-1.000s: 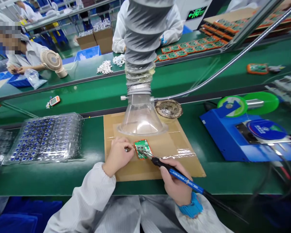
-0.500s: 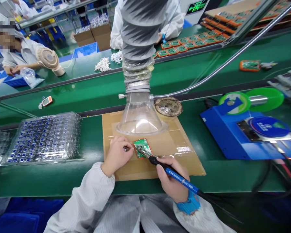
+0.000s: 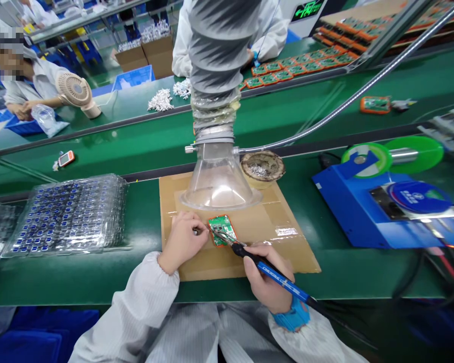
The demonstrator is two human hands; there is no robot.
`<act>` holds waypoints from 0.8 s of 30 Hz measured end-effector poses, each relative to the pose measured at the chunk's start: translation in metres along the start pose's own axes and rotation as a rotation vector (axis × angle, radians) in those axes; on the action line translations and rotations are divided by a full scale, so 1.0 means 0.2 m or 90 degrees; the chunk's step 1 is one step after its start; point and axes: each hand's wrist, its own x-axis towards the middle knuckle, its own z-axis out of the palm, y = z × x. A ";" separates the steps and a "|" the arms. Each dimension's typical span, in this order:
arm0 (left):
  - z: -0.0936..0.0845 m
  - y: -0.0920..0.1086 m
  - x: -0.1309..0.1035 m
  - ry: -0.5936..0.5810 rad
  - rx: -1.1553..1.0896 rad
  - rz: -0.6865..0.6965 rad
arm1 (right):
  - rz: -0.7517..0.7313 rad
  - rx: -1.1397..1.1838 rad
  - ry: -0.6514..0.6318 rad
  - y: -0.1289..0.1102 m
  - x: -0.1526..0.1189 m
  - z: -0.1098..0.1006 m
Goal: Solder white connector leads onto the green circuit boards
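Observation:
A green circuit board in an orange frame (image 3: 223,225) lies on a brown cardboard sheet (image 3: 196,267), under a clear fume hood (image 3: 221,184). My right hand (image 3: 270,277) is wrapped round the blue and black handle of a soldering iron (image 3: 278,277). Its metal tip reaches over the middle of the board. At the board's left edge, my left hand (image 3: 187,239) has thumb and fingertips pinched together. Whatever is in that pinch is too small to name. A blue band circles my right wrist.
Stacked clear plastic trays (image 3: 68,217) stand to the left. At the right is a blue solder feeder (image 3: 348,201) with green reels. A round solder-spattered pot (image 3: 263,166) sits behind the sheet. Beyond runs a green conveyor (image 3: 151,146); co-workers sit across it.
On the conveyor, the orange-framed boards have shifted left, and another orange edge shows behind the hood. My right hand has moved very slightly; my left hand and the board look unchanged.

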 end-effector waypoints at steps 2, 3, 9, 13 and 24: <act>0.00 0.00 0.00 -0.001 0.001 -0.003 | 0.002 0.004 0.004 0.00 0.00 0.00; 0.00 0.00 0.00 -0.001 0.001 -0.003 | 0.005 0.007 0.005 0.00 0.00 0.00; 0.00 0.00 0.00 0.002 0.002 0.000 | 0.009 0.023 -0.004 0.00 0.00 0.01; 0.00 0.00 0.00 0.005 -0.004 0.005 | 0.024 0.042 0.018 0.03 -0.03 0.01; -0.01 0.00 -0.03 -0.028 0.049 0.040 | 0.139 0.056 0.257 0.18 0.18 -0.12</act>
